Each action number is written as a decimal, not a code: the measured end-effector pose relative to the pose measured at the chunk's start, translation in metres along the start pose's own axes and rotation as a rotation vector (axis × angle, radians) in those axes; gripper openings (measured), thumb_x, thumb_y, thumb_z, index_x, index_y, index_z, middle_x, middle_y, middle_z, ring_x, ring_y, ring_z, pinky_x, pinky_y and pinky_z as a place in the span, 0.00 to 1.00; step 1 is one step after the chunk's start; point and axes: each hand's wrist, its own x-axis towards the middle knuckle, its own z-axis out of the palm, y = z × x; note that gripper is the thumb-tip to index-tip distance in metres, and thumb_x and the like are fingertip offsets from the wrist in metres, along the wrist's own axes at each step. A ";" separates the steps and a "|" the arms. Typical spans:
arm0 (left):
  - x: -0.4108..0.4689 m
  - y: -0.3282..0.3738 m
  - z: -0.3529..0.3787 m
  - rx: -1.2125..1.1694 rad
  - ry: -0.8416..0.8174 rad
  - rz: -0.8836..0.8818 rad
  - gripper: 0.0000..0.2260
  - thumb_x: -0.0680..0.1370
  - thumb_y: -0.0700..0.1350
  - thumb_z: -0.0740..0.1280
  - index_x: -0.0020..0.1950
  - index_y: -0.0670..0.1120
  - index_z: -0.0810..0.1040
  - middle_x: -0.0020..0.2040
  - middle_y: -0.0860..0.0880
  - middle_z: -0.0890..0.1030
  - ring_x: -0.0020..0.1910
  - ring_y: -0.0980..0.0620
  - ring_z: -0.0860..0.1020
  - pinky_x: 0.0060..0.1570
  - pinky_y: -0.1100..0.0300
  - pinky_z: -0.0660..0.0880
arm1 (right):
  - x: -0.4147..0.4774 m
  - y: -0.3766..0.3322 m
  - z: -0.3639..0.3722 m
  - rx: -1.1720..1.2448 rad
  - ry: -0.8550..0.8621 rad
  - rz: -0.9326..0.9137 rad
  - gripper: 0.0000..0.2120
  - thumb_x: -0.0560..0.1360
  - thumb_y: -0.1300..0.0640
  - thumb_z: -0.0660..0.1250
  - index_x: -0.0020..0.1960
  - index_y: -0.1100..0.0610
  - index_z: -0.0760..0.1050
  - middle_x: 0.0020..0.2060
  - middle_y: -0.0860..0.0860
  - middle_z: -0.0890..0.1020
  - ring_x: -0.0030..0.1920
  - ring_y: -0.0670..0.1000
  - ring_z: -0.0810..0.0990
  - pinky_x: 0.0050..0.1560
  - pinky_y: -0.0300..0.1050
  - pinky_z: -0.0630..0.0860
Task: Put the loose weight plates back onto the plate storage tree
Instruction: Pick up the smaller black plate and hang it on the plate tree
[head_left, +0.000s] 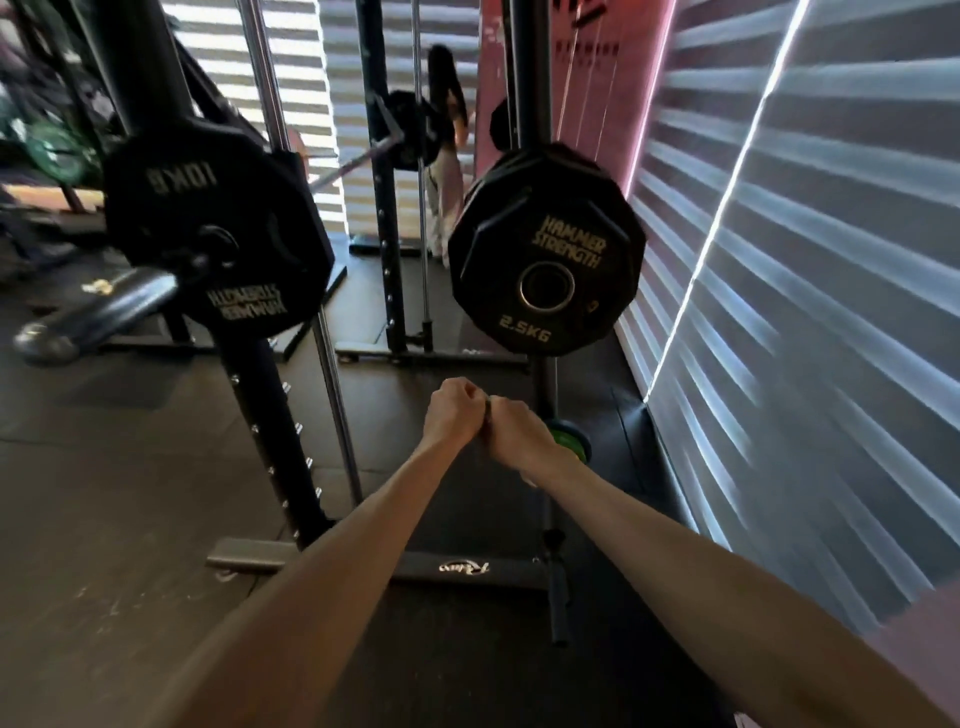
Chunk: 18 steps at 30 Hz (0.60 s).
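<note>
weight plate (487, 422) edge-on, gripped by left hand (453, 413) and right hand (519, 439), arms outstretched

Green plate (571, 438) – mostly hidden behind rt hand (519, 441).

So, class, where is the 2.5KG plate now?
Head view, right of centre: the 2.5KG plate hangs on the rack's upright, above the right hand and right of the 10KG plate.

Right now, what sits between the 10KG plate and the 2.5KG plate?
Head view: a black holed upright and a thin steel rod, both farther back, show between the 10KG plate and the 2.5KG plate.
</note>
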 end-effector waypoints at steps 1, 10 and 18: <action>-0.005 0.011 -0.010 -0.006 0.016 0.030 0.09 0.78 0.43 0.63 0.49 0.42 0.83 0.45 0.44 0.83 0.48 0.44 0.82 0.48 0.53 0.79 | -0.006 -0.010 -0.011 0.009 0.047 0.007 0.15 0.82 0.55 0.61 0.63 0.60 0.77 0.58 0.60 0.83 0.60 0.61 0.81 0.61 0.57 0.78; -0.027 0.119 -0.076 -0.274 0.368 0.397 0.09 0.82 0.47 0.61 0.60 0.44 0.74 0.55 0.45 0.79 0.52 0.47 0.80 0.54 0.45 0.79 | -0.035 -0.040 -0.124 0.160 0.842 -0.316 0.08 0.82 0.53 0.59 0.49 0.53 0.76 0.39 0.46 0.79 0.41 0.47 0.81 0.42 0.42 0.74; 0.005 0.154 -0.069 -0.010 0.386 0.607 0.25 0.80 0.58 0.62 0.74 0.48 0.66 0.72 0.46 0.67 0.73 0.46 0.65 0.71 0.45 0.67 | -0.003 0.014 -0.176 0.053 1.094 -0.204 0.16 0.83 0.53 0.63 0.67 0.60 0.72 0.64 0.55 0.75 0.66 0.54 0.72 0.69 0.53 0.72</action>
